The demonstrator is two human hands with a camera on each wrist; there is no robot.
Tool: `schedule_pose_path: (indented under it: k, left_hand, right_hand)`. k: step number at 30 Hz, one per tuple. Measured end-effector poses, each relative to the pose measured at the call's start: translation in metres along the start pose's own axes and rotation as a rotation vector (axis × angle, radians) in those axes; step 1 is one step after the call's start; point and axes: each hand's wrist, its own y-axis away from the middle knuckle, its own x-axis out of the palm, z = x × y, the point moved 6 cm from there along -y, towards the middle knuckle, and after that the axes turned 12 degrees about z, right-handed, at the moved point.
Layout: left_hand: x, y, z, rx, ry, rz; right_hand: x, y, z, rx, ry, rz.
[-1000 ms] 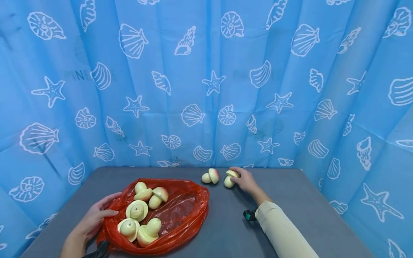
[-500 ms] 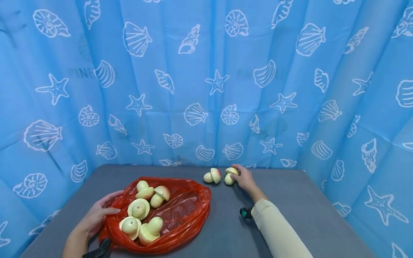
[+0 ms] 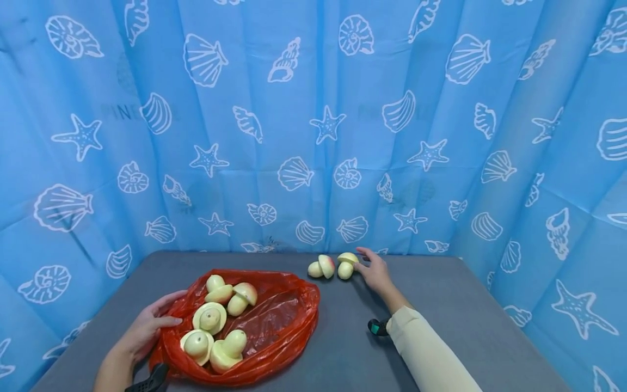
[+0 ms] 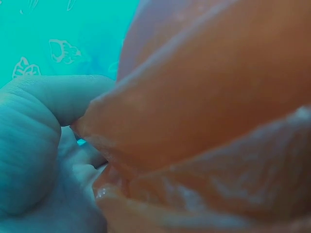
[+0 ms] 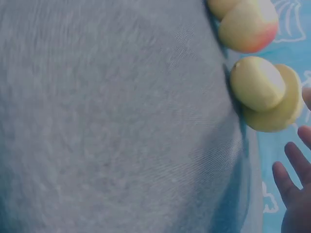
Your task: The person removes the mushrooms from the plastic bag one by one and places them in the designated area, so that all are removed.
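My left hand [image 3: 142, 330] grips the left side of a red plastic bag [image 3: 281, 321], which lies with its mouth spread wide. In the left wrist view the bag's film [image 4: 194, 116] runs between thumb and fingers. Several pale yellow toy mushrooms [image 3: 209, 318] lie inside it. At the back of the table a toy mushroom [image 3: 346, 267] stands cap up, and my right hand [image 3: 376, 273] is just right of it, fingers spread. The right wrist view shows these fingers apart from the mushroom [image 5: 257, 83]. Left of it another mushroom [image 3: 321, 267] lies on its side, its cap tinged pink.
A grey cloth-covered table [image 3: 343, 337] bears everything. Behind and at the sides hangs a blue curtain [image 3: 313, 147] with white shell prints, close to the table's back edge. A black wrist strap [image 3: 378, 327] shows beside the right sleeve [image 3: 431, 348].
My right hand has let go of the mushroom, which now stands slightly further left, closer to the other one. My left hand and the bag have stayed put.
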Motion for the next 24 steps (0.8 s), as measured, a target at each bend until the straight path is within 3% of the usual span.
schedule_pose_path:
  k: [7,13,21,24]
  left_hand:
    - [0.001,0.002,-0.001,0.012,0.007,0.012]
    - [0.001,0.001,0.000,-0.002,0.012,0.005]
    - [-0.003,-0.001,0.002,-0.002,0.011,-0.007]
    - [-0.002,0.000,0.002,-0.009,0.014,-0.006]
  right_hand:
    - [-0.012,0.007,0.010,-0.069,-0.099,-0.128]
    - [-0.015,0.016,0.022,-0.128,-0.186,-0.179]
    - [-0.002,0.031,0.050,-0.207,-0.261,-0.122]
    - [0.003,0.043,0.075,-0.199,-0.272,-0.060]
